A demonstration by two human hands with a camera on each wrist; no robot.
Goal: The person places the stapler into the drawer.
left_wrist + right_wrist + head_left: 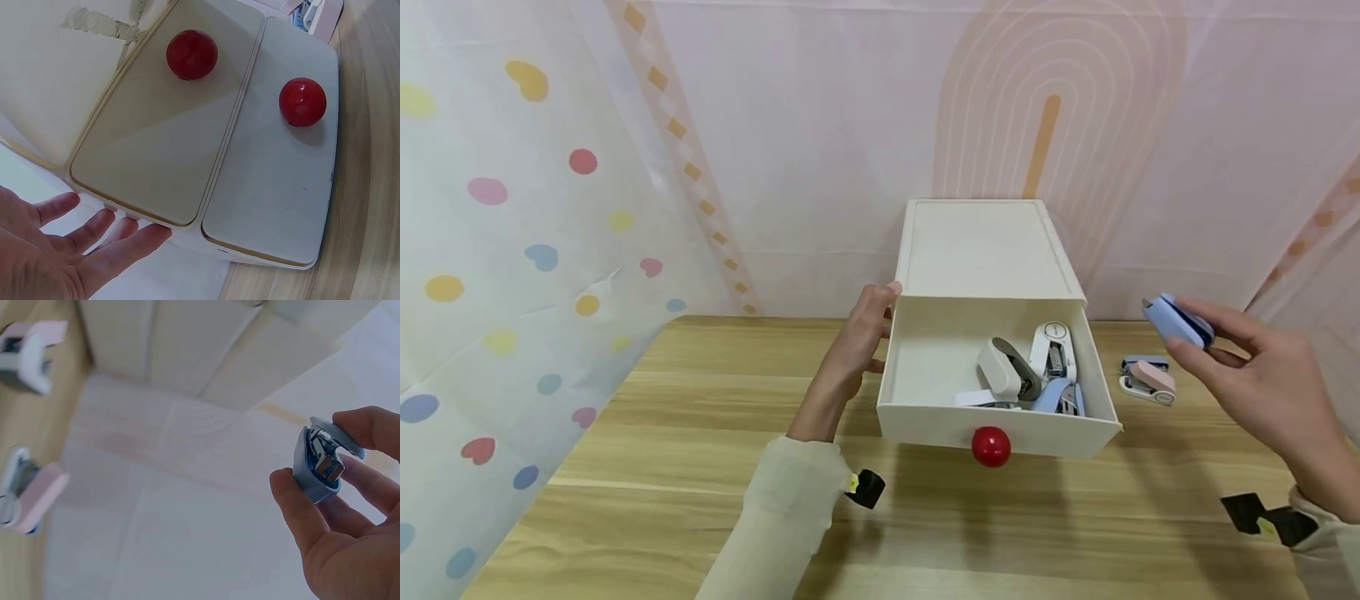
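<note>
Holding a blue stapler [1177, 321] pinched in my right hand [1270, 392]; my left hand [857, 342], fingers straight, steadied the drawer [925, 417]. Next, I judged: carrying it over the rim.

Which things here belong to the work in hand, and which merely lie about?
In hand:
blue stapler, pinched by right hand
open drawer, holding staplers
left hand against the drawer unit

Lying about:
pink stapler on the table
backdrop cloth

Wooden table [700, 433]: white drawer box [985, 250] at rear centre; pink stapler [1147, 379] directly right, on tabletop.
</note>
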